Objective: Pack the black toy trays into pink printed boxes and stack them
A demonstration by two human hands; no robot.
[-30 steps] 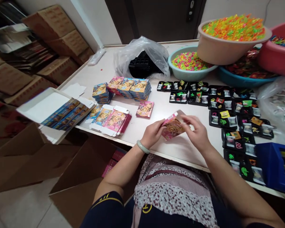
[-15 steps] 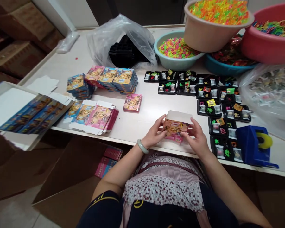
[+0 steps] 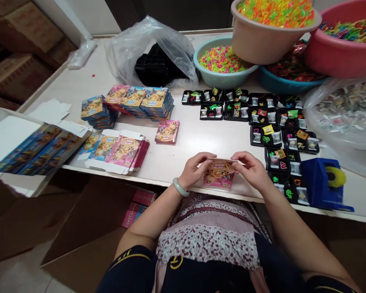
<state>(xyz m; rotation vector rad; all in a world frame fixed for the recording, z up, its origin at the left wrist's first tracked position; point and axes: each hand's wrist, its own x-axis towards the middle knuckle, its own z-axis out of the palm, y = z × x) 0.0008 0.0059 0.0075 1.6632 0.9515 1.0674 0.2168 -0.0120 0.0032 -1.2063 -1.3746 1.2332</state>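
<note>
Both hands grip one small pink printed box (image 3: 218, 174) upright near the table's front edge. My left hand (image 3: 194, 169), with a pale green bangle on its wrist, pinches the box's left side. My right hand (image 3: 250, 169) holds the right side, fingers over the top flap. A fan of flat unfolded boxes (image 3: 118, 149) lies to the left, and a single pink box (image 3: 167, 132) lies beyond them. Black trays (image 3: 274, 136) with small bagged toys spread out to the right of my hands.
A blue tape dispenser (image 3: 322, 184) stands at the right front. Basins (image 3: 222, 63) of bright plastic pieces sit at the back, next to a plastic bag (image 3: 154, 57) of black trays. Stacked blue and pink boxes (image 3: 137, 101) and an open carton (image 3: 27, 146) are on the left.
The box's top flap, standing open before, now lies folded down under my fingers. The box has turned upright and come closer to the table's edge.
</note>
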